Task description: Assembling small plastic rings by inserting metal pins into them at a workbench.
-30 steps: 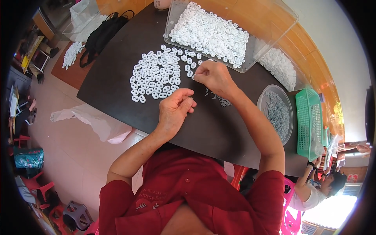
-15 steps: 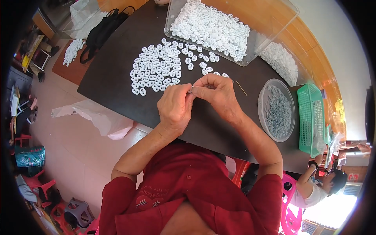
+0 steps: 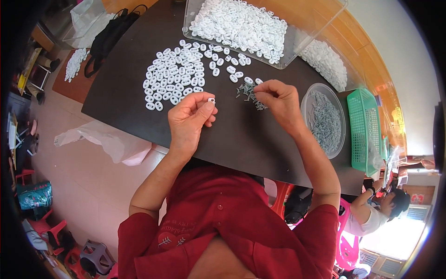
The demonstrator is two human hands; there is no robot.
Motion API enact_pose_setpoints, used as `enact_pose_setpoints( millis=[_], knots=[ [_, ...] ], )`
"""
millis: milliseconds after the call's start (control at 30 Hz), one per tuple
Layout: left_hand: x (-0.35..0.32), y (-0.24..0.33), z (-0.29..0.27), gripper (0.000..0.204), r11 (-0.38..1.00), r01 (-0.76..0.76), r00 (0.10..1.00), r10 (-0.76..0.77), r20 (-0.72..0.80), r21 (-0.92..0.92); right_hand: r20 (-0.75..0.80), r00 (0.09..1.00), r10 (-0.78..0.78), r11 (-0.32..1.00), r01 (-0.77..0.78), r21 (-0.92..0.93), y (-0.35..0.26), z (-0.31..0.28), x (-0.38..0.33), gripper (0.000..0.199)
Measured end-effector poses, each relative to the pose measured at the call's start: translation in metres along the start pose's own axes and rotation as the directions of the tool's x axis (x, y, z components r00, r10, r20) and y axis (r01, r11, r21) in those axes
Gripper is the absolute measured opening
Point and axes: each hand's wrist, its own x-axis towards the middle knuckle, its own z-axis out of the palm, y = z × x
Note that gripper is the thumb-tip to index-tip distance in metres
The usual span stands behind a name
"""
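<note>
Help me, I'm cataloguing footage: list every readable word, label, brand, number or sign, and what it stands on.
Red shirt: lettering above a heart print; wording not copied here.
Red sign at far right: too blurred to read.
Pale plastic bag: dark marks too small to read.
White piece in the left hand: no text visible.

The dark tabletop (image 3: 223, 144) carries a broad cluster of white two-holed oval pieces (image 3: 173, 76), a small scatter of grey pins (image 3: 246, 89), a clear bin (image 3: 289, 42) heaped with more ovals, a round pin-filled tub (image 3: 305, 100) and a green basket (image 3: 357, 128).
</note>
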Motion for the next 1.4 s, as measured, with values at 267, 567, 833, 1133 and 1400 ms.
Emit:
enact_pose_setpoints(
  millis=[267, 567, 833, 1133, 1400],
  knots=[
    [-0.001, -0.009, 0.001, 0.009, 0.995, 0.096, 0.995, -0.095, 0.031, -0.015, 0.128, 0.824, -0.553, 0.646, 0.52, -0.559, 0.017, 0.024, 0.013, 0.013],
    [0.0, -0.01, -0.001, 0.01, 0.995, 0.098, 0.993, -0.099, 0.062, 0.019, 0.335, 0.703, -0.627, 0.394, 0.658, -0.642, 0.017, 0.032, 0.022, 0.01],
    [-0.001, -0.01, -0.001, 0.011, 0.995, 0.103, 0.993, -0.102, 0.062, -0.018, 0.332, 0.68, -0.654, 0.381, 0.675, -0.632, 0.005, 0.034, 0.013, 0.013],
    [-0.006, -0.005, 0.004, 0.014, 0.986, 0.152, 0.984, -0.145, 0.1, -0.065, 0.169, 0.933, -0.317, 0.925, 0.343, -0.163, -0.028, 0.04, -0.018, 0.016],
    [-0.009, -0.006, 0.009, 0.013, 0.984, 0.17, 0.978, -0.161, 0.132, -0.059, 0.172, 0.975, -0.141, 0.986, 0.154, -0.064, -0.03, 0.038, -0.022, 0.021]
  ],
)
